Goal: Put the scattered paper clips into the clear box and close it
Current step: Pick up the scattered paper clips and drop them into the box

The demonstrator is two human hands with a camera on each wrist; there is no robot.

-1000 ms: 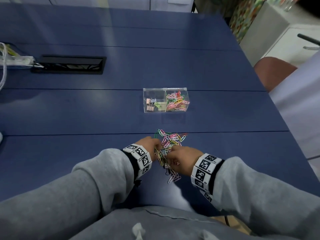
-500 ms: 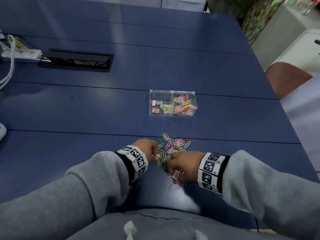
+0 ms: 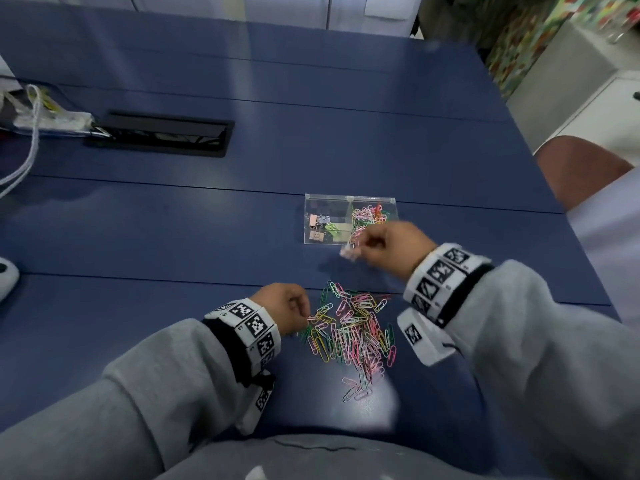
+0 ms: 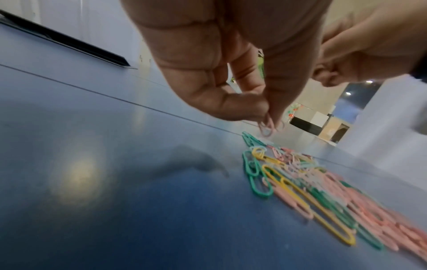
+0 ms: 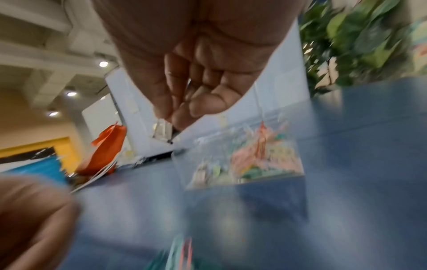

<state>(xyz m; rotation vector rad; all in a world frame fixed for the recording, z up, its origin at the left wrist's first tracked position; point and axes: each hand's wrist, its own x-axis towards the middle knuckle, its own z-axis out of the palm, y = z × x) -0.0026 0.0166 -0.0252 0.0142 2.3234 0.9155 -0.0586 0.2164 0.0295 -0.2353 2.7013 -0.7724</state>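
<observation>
Left hand (image 3: 284, 306) at 9 o'clock edge of the paper clip pile (image 3: 356, 336) on the blue worktop (image 3: 173, 237); its fingers (image 4: 233, 102) pinch one pink clip (image 4: 266, 127) just above the pile. Right hand (image 3: 384, 251) at 5 o'clock corner of the clear box (image 3: 349, 218), fingers curled, pinching a few pale clips (image 3: 348, 252) just short of the box's right compartment, which holds clips. Lid open.

No writing, brand or number can be read anywhere in these views. The only printed marks are the black-and-white square code patterns on the white wristbands (image 3: 252, 325) at 7 o'clock and (image 3: 440, 275) at 3 o'clock of the head view, and they carry no letters or digits.
</observation>
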